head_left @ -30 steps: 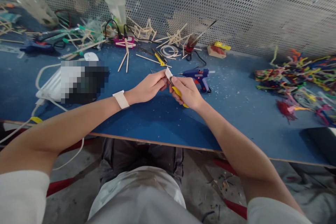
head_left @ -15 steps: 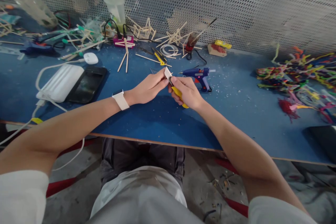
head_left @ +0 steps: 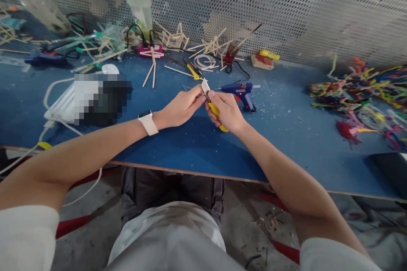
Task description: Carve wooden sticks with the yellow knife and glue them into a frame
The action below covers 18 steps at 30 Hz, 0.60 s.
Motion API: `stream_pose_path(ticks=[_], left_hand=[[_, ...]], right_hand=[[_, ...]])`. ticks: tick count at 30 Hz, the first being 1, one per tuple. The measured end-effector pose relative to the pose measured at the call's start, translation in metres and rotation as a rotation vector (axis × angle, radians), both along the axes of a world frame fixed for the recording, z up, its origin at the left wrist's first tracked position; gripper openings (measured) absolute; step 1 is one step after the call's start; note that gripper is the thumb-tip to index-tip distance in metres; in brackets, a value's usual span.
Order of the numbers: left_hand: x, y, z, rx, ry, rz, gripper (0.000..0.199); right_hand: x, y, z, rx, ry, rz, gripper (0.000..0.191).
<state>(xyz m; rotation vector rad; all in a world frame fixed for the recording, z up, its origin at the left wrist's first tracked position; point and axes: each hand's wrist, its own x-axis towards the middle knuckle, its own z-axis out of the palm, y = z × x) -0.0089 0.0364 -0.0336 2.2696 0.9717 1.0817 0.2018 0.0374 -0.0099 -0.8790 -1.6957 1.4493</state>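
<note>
My right hand (head_left: 226, 111) is wrapped round a yellow utility knife (head_left: 215, 110), its wide blade (head_left: 205, 86) extended up and to the left. Touching the knife's blade end, my left hand (head_left: 186, 105) is closed in a pinch. Whatever its fingertips hold is small and mostly hidden by the fingers and blade. A blue hot glue gun (head_left: 238, 89) with a lit red light lies just beyond my right hand. Behind the blade, a second yellow-and-black cutter (head_left: 193, 70) rests on the blue table (head_left: 178, 148).
Thin wooden sticks (head_left: 154, 67) and stick frames (head_left: 174, 37) lie along the back, near a pink power strip (head_left: 159, 51) and a cup (head_left: 140, 8). Colourful pipe cleaners (head_left: 337, 89) heap at right. A white power bank (head_left: 62, 103) with a cable sits at left, beside a pixelated patch.
The knife blade has shifted slightly to the right and tilted against my left fingertips. Both hands stay together in nearly the same place.
</note>
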Motion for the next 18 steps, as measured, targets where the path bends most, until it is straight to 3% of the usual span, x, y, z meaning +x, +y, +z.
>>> stream_pose_path(ticks=[5, 18], left_hand=[[0.0024, -0.0063, 0.0048, -0.027, -0.064, -0.028, 0.045], [0.0003, -0.0011, 0.0031, 0.033, -0.021, -0.025, 0.047]], right_hand=[[0.0011, 0.0005, 0.0012, 0.058, -0.030, -0.008, 0.073], [0.0029, -0.0011, 0.0060, -0.041, -0.016, 0.046, 0.072]])
